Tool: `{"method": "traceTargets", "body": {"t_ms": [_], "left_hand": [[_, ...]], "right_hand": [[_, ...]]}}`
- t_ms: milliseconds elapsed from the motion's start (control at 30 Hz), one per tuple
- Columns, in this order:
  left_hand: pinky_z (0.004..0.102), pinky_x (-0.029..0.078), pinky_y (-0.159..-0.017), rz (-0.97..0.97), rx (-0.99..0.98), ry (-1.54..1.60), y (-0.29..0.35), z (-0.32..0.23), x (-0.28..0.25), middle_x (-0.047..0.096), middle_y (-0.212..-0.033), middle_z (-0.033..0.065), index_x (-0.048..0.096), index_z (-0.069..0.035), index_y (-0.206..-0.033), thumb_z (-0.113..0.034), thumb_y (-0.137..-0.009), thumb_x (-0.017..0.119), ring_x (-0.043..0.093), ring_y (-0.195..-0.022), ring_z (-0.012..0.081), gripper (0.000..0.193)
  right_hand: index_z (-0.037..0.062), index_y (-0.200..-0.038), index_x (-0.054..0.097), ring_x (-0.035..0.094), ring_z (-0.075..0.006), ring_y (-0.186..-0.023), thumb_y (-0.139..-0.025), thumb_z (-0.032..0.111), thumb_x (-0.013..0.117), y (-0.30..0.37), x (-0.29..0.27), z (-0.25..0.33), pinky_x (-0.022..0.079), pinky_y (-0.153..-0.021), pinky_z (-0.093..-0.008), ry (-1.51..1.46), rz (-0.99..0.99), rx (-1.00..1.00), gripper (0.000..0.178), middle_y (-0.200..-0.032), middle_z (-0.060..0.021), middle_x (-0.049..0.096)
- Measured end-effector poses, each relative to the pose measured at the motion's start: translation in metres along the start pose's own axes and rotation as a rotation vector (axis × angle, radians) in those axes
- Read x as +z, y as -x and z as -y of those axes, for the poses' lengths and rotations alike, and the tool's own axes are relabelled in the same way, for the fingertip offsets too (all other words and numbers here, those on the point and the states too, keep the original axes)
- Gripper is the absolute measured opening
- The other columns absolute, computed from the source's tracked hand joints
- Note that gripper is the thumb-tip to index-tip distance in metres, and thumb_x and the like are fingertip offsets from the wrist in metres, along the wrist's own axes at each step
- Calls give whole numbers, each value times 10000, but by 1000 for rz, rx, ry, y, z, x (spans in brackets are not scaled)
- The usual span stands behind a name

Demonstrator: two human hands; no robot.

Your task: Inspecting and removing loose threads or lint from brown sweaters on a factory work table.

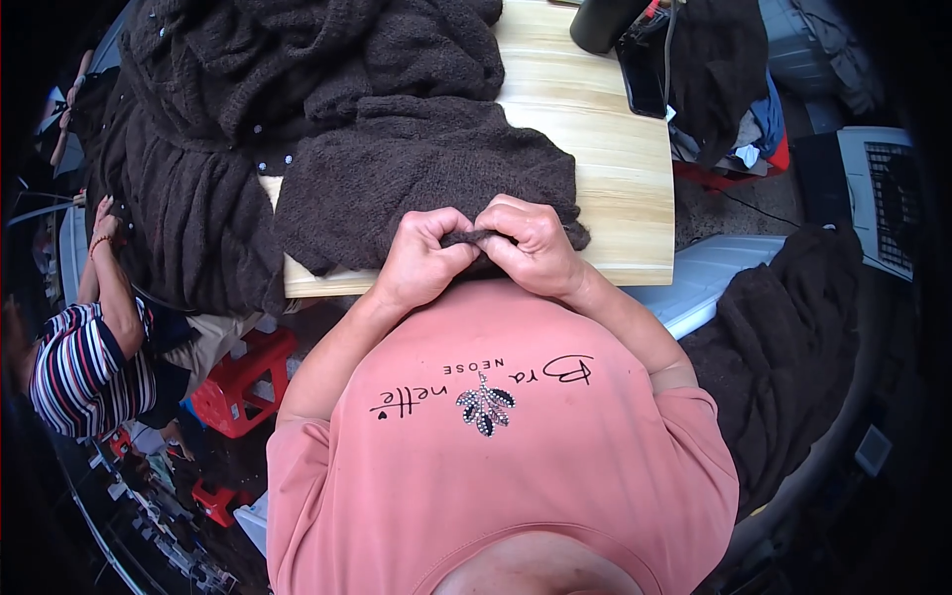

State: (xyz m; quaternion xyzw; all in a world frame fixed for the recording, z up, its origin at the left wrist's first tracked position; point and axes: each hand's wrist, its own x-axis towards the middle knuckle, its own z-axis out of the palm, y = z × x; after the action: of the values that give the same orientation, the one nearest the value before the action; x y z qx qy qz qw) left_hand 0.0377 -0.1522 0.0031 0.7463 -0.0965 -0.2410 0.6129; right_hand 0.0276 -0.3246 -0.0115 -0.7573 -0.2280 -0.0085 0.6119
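A dark brown knitted garment (436, 164) lies bunched on the wooden table (595, 149), its near edge reaching the table's front. My left hand (428, 256) pinches a strip of that knit edge between thumb and fingers. Close beside it, almost touching, my right hand (526, 243) grips the same edge. The short piece of knit between the two hands is folded into a narrow roll. My fingertips hide whatever else may be in them.
More dark knitwear (297, 59) is heaped at the far left. A black cup (603, 25) and a phone (643, 79) stand at the far right. Dark knits (783, 347) hang at my right. Another person in a striped shirt (89, 367) works at left, near a red stool (241, 387).
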Motion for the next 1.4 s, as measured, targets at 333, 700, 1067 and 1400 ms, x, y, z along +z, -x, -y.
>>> {"method": "traceTargets", "body": {"t_ms": [333,700,1067,1400], "left_hand": [[201,460,-578,-43,-253,460,-1,-14,-2,630,-716,37,634,15,-777,42,-731,616,562,-623,69,56],[212,457,-636,-156,-163,632,-4,-1,-20,616,-751,21,607,-4,-803,-5,-772,601,555,-656,71,32],[208,447,-693,-125,-50,748,-9,-16,-17,616,-819,32,590,8,-845,-7,-804,567,551,-726,70,49],[185,433,-573,-91,-39,382,-14,-36,10,600,-702,-3,620,6,-772,17,-763,610,513,-629,34,17]], "right_hand": [[-25,-866,578,550,-133,-733,-764,-23,570,4,-15,-7,443,-651,-246,-26,-157,62,103,-819,-73,557],[-9,-920,605,582,-159,-816,-747,17,615,71,-41,-68,457,-749,-255,-22,-216,395,174,-868,-77,613],[-21,-874,598,553,-101,-718,-731,-64,582,66,-46,-62,453,-652,-237,-87,-43,422,150,-760,-48,594],[-17,-778,582,531,-206,-502,-568,-24,607,12,-40,42,401,-421,-287,358,61,-489,212,-704,-108,561]]}}
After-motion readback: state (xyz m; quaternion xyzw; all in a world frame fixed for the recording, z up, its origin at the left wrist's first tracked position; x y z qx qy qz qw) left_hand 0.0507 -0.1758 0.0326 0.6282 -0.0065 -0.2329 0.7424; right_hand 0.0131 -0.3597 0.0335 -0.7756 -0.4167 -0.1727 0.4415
